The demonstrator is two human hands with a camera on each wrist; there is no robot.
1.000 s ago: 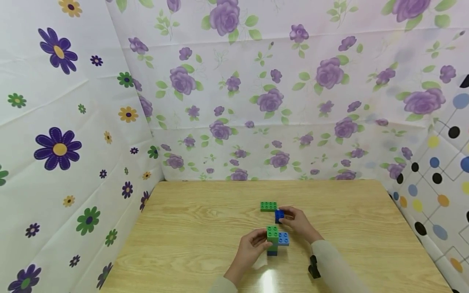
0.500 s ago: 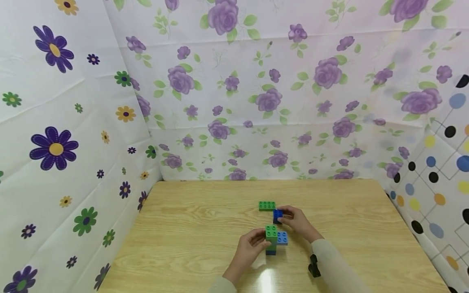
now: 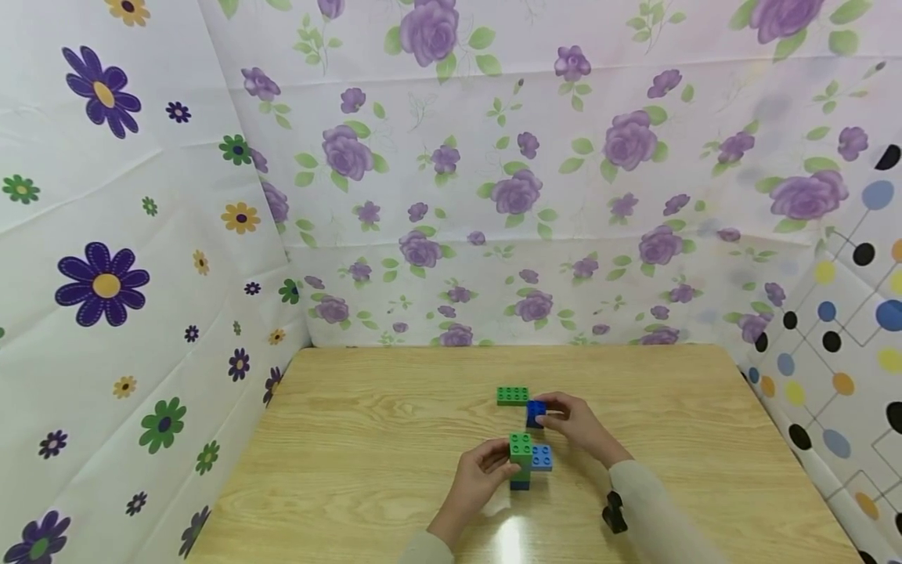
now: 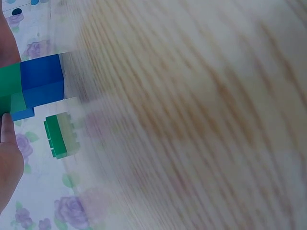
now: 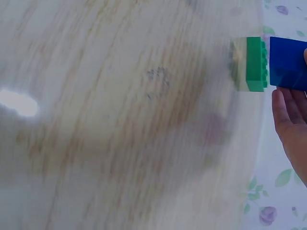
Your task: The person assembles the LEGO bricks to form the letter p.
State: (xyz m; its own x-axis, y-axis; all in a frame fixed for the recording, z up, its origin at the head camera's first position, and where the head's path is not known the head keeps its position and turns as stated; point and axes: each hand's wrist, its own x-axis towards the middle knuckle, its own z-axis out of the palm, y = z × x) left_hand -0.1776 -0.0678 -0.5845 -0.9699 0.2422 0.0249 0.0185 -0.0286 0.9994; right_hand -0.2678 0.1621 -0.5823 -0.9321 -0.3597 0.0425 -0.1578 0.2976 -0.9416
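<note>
My left hand (image 3: 479,478) grips a small upright stack of toy building bricks (image 3: 520,445), green above with dark blue at its foot. A light blue brick (image 3: 542,457) juts out from the stack's right side. In the left wrist view, the stack's dark blue bottom brick (image 4: 43,80) shows at the left edge. Beyond the stack, my right hand (image 3: 578,427) pinches a dark blue brick (image 3: 535,413) between thumb and fingers. That blue brick (image 5: 288,63) is partly cut off in the right wrist view, with fingers beneath it.
A flat green brick (image 3: 512,395) lies on the wooden table (image 3: 380,446), just behind and left of the dark blue brick. Flowered cloth (image 3: 451,196) hangs behind the table, with more patterned cloth on both sides. A black object (image 3: 615,513) sits by the right sleeve.
My right wrist and sleeve have shifted a little to the right, with the dark blue brick still pinched. My left hand and the stack stay put; the head view has turned slightly.
</note>
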